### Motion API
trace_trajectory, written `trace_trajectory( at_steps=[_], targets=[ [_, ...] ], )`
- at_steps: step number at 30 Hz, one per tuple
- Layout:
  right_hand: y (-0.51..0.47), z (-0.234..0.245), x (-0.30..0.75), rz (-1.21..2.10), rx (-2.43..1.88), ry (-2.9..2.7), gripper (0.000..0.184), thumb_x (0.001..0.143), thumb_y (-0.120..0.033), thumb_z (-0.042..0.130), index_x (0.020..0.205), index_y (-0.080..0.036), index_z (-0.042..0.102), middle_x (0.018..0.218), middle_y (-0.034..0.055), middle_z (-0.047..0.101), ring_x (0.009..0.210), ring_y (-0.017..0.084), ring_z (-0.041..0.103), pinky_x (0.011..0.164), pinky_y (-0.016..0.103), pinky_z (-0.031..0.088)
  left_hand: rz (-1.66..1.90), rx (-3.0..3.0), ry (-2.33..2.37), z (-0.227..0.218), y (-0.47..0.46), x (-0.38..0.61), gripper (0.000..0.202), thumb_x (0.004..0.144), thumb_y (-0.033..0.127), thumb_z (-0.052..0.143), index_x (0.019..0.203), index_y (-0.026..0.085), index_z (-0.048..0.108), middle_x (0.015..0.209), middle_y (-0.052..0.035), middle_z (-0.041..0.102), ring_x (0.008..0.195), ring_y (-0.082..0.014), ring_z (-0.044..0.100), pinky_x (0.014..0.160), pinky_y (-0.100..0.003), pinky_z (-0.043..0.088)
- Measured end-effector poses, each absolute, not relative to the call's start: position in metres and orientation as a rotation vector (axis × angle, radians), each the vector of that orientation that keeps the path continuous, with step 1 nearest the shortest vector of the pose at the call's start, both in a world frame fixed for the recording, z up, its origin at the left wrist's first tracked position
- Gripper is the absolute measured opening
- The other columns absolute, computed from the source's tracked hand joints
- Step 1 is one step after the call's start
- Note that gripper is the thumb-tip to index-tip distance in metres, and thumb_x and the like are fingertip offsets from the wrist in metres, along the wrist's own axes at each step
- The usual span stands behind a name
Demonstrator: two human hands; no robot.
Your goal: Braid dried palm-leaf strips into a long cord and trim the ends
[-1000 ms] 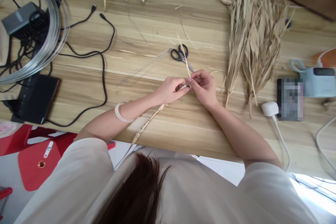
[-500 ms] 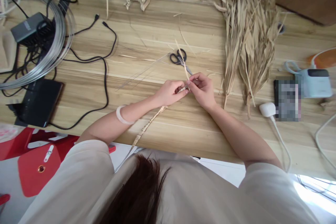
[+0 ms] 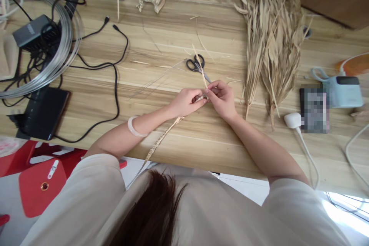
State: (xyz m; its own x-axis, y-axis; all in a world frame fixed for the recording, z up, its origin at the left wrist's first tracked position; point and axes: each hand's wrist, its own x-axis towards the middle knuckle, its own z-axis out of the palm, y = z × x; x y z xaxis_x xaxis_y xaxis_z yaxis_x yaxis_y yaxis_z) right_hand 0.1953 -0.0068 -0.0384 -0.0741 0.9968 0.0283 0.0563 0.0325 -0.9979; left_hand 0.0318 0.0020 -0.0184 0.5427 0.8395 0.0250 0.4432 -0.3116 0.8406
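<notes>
Fingers of the left hand (image 3: 186, 102) were closed on the wrapped cord (image 3: 162, 137), which trailed toward seven to eight o'clock over the near edge of the surface (image 3: 216, 134); those of the right hand (image 3: 223, 100) were clamped on the pale strip (image 3: 204, 78), free end near eleven-thirty. From the hands, scissors (image 3: 198, 68) lay close by near twelve, partly covered by the strip; dried leaf bundles (image 3: 281, 44), one to two; wire coil (image 3: 63, 48), well apart, nine to ten.

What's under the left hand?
A leaf-wrapped wire emerges from under the left hand, and a little pale wrapping shows in its grip. Whatever else lies beneath the hand is covered.
</notes>
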Motion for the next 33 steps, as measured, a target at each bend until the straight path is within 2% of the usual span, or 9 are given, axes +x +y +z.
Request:
trace_trajectory(
  at_steps=[6, 14, 18, 23, 28, 33],
  targets=[
    [-0.0069, -0.0395, 0.1953, 1.215, -1.16, -1.31, 0.019, 0.077, -0.035, 0.068, 0.076, -0.022, 0.054, 0.057, -0.0045, 0.052, 0.048, 0.008, 0.05, 0.047, 0.024, 0.041, 0.606, 1.929, 1.046, -0.0173, 0.002, 0.032, 0.03, 0.084, 0.036, 0.056, 0.063, 0.015, 0.05, 0.054, 0.0031, 0.048, 0.051, -0.0075, 0.041, 0.051, -0.022, 0.028],
    [-0.0064, -0.0396, 0.1929, 1.166, -1.152, -1.231, 0.027, 0.075, -0.044, 0.07, 0.077, -0.023, 0.053, 0.064, -0.005, 0.051, 0.048, 0.006, 0.05, 0.045, 0.021, 0.044, 0.575, 1.738, 1.03, -0.0125, -0.0002, 0.0319, 0.026, 0.088, 0.032, 0.05, 0.07, 0.014, 0.054, 0.05, 0.004, 0.048, 0.043, -0.0057, 0.047, 0.047, -0.018, 0.032],
    [-0.006, -0.0401, 0.193, 1.137, -1.151, -1.167, 0.027, 0.076, -0.042, 0.069, 0.079, -0.023, 0.05, 0.067, -0.0053, 0.052, 0.048, 0.006, 0.051, 0.043, 0.021, 0.043, 0.621, 1.556, 1.055, -0.0134, 0.0014, 0.0318, 0.026, 0.087, 0.035, 0.052, 0.072, 0.014, 0.054, 0.057, 0.0025, 0.054, 0.042, -0.0042, 0.048, 0.042, -0.016, 0.033],
    [-0.0059, -0.0403, 0.1928, 1.118, -1.129, -1.158, 0.026, 0.077, -0.04, 0.068, 0.079, -0.024, 0.048, 0.059, -0.007, 0.049, 0.046, 0.007, 0.05, 0.042, 0.022, 0.041, 0.654, 1.375, 1.082, -0.0162, 0.0067, 0.0308, 0.028, 0.087, 0.037, 0.054, 0.071, 0.014, 0.052, 0.053, 0.004, 0.051, 0.039, -0.0028, 0.046, 0.038, -0.013, 0.032],
    [-0.0057, -0.0396, 0.192, 1.119, -1.125, -1.148, 0.028, 0.076, -0.041, 0.069, 0.079, -0.024, 0.046, 0.06, -0.0069, 0.049, 0.046, 0.007, 0.05, 0.042, 0.021, 0.04, 0.731, 1.265, 1.099, -0.0163, 0.0081, 0.0319, 0.028, 0.089, 0.038, 0.051, 0.075, 0.013, 0.055, 0.064, 0.0016, 0.056, 0.04, -0.0017, 0.047, 0.035, -0.013, 0.031],
    [-0.006, -0.0389, 0.1914, 1.126, -1.113, -1.123, 0.029, 0.076, -0.041, 0.069, 0.08, -0.025, 0.046, 0.063, -0.0065, 0.052, 0.046, 0.007, 0.051, 0.042, 0.021, 0.039, 0.778, 1.24, 1.112, -0.0161, 0.006, 0.0336, 0.033, 0.091, 0.042, 0.048, 0.078, 0.013, 0.056, 0.063, 0.0015, 0.056, 0.038, -0.0011, 0.044, 0.035, -0.014, 0.03]
  ],
)
